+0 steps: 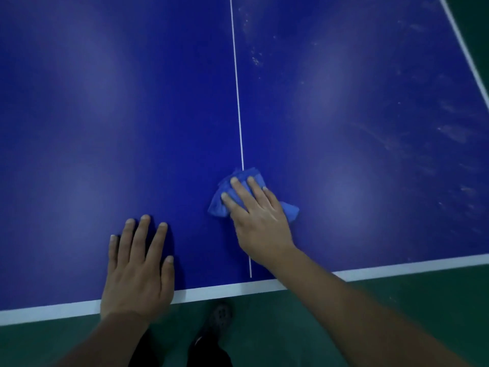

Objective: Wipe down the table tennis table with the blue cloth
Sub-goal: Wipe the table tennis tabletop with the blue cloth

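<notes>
The dark blue table tennis table (pixel 132 115) fills most of the view, with a thin white centre line (pixel 237 88) running away from me. My right hand (pixel 260 221) presses flat, fingers straight, on a crumpled blue cloth (pixel 219 206) lying on the centre line near the front edge. My left hand (pixel 137 268) rests palm-down on the bare surface to the left, fingers spread, wrist over the white end line (pixel 53 311). Pale dusty smears (pixel 449 133) mark the right half of the table.
Green floor (pixel 397 295) lies beyond the near edge and at the top right corner past the white side line (pixel 460 43). My dark shoe (pixel 219 317) and trouser leg stand on the floor just under the near edge.
</notes>
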Available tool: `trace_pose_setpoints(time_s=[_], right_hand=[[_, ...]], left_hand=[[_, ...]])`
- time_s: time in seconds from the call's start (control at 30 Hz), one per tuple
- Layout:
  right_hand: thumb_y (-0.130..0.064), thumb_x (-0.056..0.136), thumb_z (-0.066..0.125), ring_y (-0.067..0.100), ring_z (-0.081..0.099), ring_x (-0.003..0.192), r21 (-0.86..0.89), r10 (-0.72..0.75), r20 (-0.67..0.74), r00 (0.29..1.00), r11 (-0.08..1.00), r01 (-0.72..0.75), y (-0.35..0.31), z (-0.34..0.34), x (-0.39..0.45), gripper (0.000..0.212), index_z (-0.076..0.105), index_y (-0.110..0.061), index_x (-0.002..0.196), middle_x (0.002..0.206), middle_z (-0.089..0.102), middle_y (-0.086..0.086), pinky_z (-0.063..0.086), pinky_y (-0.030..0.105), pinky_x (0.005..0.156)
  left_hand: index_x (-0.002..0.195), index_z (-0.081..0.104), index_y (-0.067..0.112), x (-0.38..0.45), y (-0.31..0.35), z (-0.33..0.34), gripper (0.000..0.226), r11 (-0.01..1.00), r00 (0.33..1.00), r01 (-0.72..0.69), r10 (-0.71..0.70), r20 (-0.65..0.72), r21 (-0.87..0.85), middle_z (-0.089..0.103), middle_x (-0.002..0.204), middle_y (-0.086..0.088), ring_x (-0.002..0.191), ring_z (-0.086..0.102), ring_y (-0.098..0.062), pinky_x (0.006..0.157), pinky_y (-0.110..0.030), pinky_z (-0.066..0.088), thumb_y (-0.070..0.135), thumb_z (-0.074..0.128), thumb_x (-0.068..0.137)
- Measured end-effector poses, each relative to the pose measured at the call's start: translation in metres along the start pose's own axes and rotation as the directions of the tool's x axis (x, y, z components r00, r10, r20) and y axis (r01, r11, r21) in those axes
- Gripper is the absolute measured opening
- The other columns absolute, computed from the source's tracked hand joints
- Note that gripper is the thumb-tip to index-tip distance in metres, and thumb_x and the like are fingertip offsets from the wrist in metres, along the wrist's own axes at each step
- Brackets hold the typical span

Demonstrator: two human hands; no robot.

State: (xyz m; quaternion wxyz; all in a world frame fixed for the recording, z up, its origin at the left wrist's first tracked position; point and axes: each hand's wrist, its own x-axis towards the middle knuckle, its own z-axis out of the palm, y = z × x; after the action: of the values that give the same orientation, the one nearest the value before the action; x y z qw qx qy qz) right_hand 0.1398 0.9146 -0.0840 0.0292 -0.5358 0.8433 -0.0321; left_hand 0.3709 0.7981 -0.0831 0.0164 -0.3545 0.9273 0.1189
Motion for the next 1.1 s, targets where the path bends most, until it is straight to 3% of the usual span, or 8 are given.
trace_pose_setpoints(time_s=[0.13,0.3,0.4,0.53,0.67,0.87,1.0,1.1], right_hand=[[-0.018,0.09,0.037,0.048,0.047,0.13,-0.105,0.303,-0.082,0.949,0.945,-0.311,0.117,-0.016,-0.035,0.051,0.059,-0.012,0.136,0.151,0.045,0.021,0.04,0.052,0.103],[-0.026,0.105,0.035,0.04,0.026,0.146,0.05,0.869,-0.134,0.476,0.485,-0.873,0.195,-0.034,-0.057,0.048,0.042,-0.017,0.151,0.162,0.027,0.013,0.026,0.056,0.114],[-0.019,0.098,0.041,0.042,0.035,0.141,0.02,0.739,-0.171,0.651,0.664,-0.748,0.127,-0.024,-0.017,0.048,0.048,-0.016,0.146,0.158,0.034,0.016,0.032,0.052,0.111],[-0.022,0.092,0.043,0.037,0.042,0.137,-0.038,0.115,-0.05,0.992,0.992,-0.116,0.017,-0.001,-0.001,0.048,0.056,-0.023,0.138,0.152,0.046,0.008,0.036,0.051,0.108],[-0.024,0.093,0.042,0.039,0.041,0.136,-0.129,0.203,-0.052,0.978,0.97,-0.208,0.086,-0.012,0.012,0.048,0.054,-0.024,0.139,0.154,0.043,0.009,0.036,0.055,0.106],[-0.028,0.103,0.039,0.037,0.021,0.149,0.089,0.812,-0.083,0.577,0.583,-0.808,0.148,-0.03,0.03,0.049,0.039,-0.022,0.152,0.165,0.022,0.007,0.018,0.056,0.119],[-0.017,0.094,0.048,0.041,0.039,0.14,-0.049,0.373,-0.096,0.923,0.924,-0.379,0.07,-0.006,0.058,0.049,0.052,-0.018,0.143,0.156,0.04,0.012,0.033,0.054,0.112],[-0.016,0.097,0.052,0.039,0.039,0.141,-0.037,0.191,-0.069,0.979,0.98,-0.194,0.087,-0.004,0.063,0.043,0.056,-0.02,0.139,0.155,0.043,0.008,0.033,0.053,0.112]], left_hand=[[0.148,0.041,0.009,0.0,-0.001,0.001,0.062,1.0,1.0,-0.004,0.004,-0.02,-0.001,0.03,0.157,-0.017,0.149,0.018,-0.037,0.122,-0.053,0.007,0.039,0.028,0.096],[0.149,0.04,0.009,-0.002,-0.001,0.003,0.063,1.0,1.0,-0.005,0.005,-0.018,0.029,0.029,0.157,-0.018,0.149,0.018,-0.037,0.121,-0.056,0.01,0.039,0.027,0.096],[0.149,0.039,0.009,-0.002,0.0,0.001,0.064,0.999,1.0,0.001,-0.001,-0.003,0.047,0.029,0.157,-0.018,0.148,0.018,-0.037,0.12,-0.056,0.012,0.04,0.026,0.096],[0.15,0.04,0.01,-0.001,0.005,-0.005,0.066,0.999,1.0,0.025,-0.025,0.015,0.022,0.029,0.158,-0.017,0.149,0.017,-0.036,0.121,-0.055,0.011,0.042,0.024,0.094],[0.149,0.041,0.011,0.0,-0.001,-0.011,0.065,0.993,1.0,0.026,-0.026,-0.003,-0.113,0.03,0.159,-0.013,0.15,0.016,-0.03,0.122,-0.052,0.009,0.043,0.026,0.094],[0.145,0.046,0.009,0.07,0.009,-0.023,0.064,0.989,0.995,-0.047,0.034,-0.095,-0.137,0.036,0.156,-0.014,0.15,0.018,-0.034,0.122,-0.053,0.006,0.043,0.026,0.095],[0.152,0.035,0.014,0.151,0.017,-0.024,0.065,0.992,0.993,-0.074,0.064,-0.099,-0.104,0.024,0.162,-0.009,0.152,0.007,-0.029,0.123,-0.05,0.001,0.046,0.021,0.097],[0.155,0.027,0.016,0.207,0.017,-0.024,0.063,0.997,0.994,-0.072,0.068,-0.086,-0.041,0.015,0.165,-0.007,0.153,0.001,-0.026,0.123,-0.05,0.0,0.045,0.022,0.099]])
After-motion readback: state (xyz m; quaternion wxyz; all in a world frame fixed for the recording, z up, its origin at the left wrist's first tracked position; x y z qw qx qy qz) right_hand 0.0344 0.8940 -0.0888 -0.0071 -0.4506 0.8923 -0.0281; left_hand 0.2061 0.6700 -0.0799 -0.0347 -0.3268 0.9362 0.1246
